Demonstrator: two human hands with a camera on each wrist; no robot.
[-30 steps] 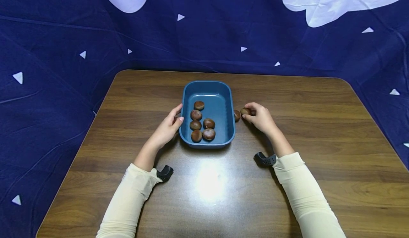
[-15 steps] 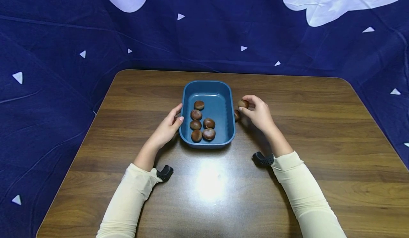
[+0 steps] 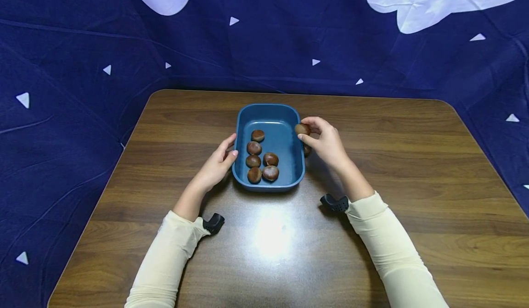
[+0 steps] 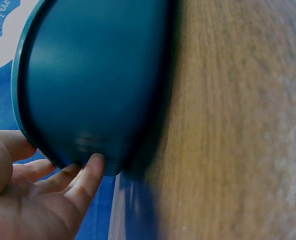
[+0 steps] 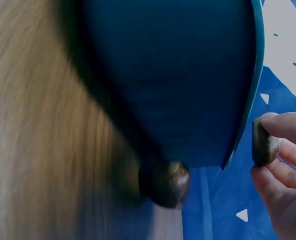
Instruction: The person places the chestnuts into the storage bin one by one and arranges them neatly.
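Observation:
A blue rectangular tray [image 3: 285,161] stands on the table with several brown chestnuts [image 3: 270,173] in its left half, set in two columns. My left hand [image 3: 215,165] rests against the tray's left wall; in the left wrist view its straight fingertips [image 4: 95,162] touch the outside. Between thumb and fingers, my right hand [image 3: 326,142] pinches a chestnut [image 3: 302,129] at the height of the tray's right rim. Another chestnut [image 5: 167,183] lies on the table against the tray's right wall, partly hidden by the right hand in the head view.
The brown wooden table [image 3: 413,184] extends to both sides of the tray. A dark blue cloth [image 3: 272,55] with white clouds and triangles hangs behind it. Black wrist cameras [image 3: 334,203] sit at both cream sleeves.
My right hand has lifted a chestnut off the table and carried it left and slightly away to the tray's right rim. My left hand has stayed against the tray.

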